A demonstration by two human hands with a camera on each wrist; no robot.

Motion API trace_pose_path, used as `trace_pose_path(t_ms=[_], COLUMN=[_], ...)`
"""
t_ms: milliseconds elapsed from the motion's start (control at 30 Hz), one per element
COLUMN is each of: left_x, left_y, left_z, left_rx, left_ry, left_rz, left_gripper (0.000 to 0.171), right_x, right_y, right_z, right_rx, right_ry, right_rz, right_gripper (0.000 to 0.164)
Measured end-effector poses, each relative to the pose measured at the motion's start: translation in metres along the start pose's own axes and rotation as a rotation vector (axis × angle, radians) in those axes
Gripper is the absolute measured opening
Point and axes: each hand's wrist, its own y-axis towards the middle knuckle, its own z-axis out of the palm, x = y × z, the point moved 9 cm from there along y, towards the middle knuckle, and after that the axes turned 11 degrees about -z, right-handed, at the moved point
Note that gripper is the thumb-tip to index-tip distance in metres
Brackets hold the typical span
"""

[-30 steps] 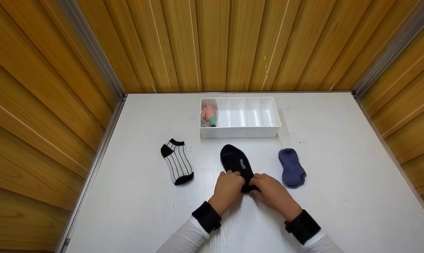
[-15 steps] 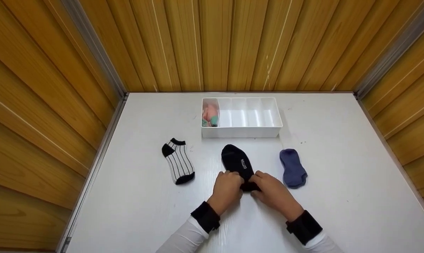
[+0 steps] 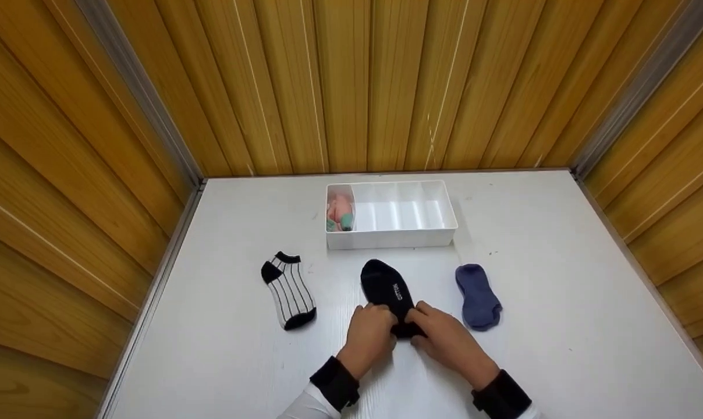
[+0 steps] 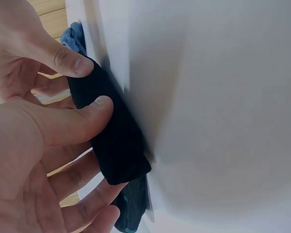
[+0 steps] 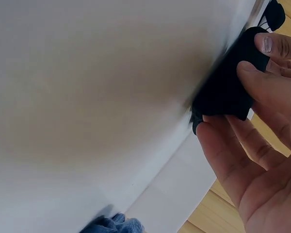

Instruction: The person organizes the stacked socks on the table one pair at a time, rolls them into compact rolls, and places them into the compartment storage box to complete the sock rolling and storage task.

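A black sock (image 3: 388, 289) with white lettering lies on the table in front of a white box. My left hand (image 3: 369, 333) pinches its near end from the left, thumb on the near side and fingers behind. From the right, my right hand (image 3: 447, 342) pinches the same end. Both wrist views show the thumbs pressing a raised, folded edge of the black sock (image 4: 111, 128), whose dark cloth (image 5: 228, 82) hides how the layers lie. To the left is a white sock (image 3: 290, 294) with black stripes, heel and toe; to the right, a blue sock (image 3: 479, 298).
The white divided box (image 3: 392, 240) stands behind the black sock. Its leftmost compartment holds pink and green socks (image 3: 341, 212). Wood-patterned walls (image 3: 340, 87) rise at the back and sides of the white table (image 3: 212, 372).
The head view has tilted, so everything sits lower in it. Both hands keep their grip on the near end of the black sock, with little other visible movement.
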Motion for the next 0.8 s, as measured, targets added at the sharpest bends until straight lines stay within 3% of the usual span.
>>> trace_pose_path(t_ms=[167,300,500,800], left_x=[0.001,0.000,0.002,0.001], left_y=[-0.005,0.000,-0.006,0.003], left_z=[0.005,0.002,0.010,0.003], left_rx=[0.006,-0.017,0.047,0.004], left_ry=[-0.004,-0.012,-0.038,-0.031], left_rz=[-0.011,-0.008,-0.027,-0.010], left_gripper=[0.009,0.008,0.009,0.008], right_x=[0.006,0.002,0.005,0.005], right_y=[-0.002,0.001,-0.004,0.002], right_z=[0.005,0.000,0.008,0.005], right_rx=[0.017,0.001,0.029,0.032], right_ry=[0.005,-0.025,-0.007,-0.126], right_rz=[-0.011,-0.002,-0.003,-0.034], right_gripper=[0.028,0.027,0.026,0.040])
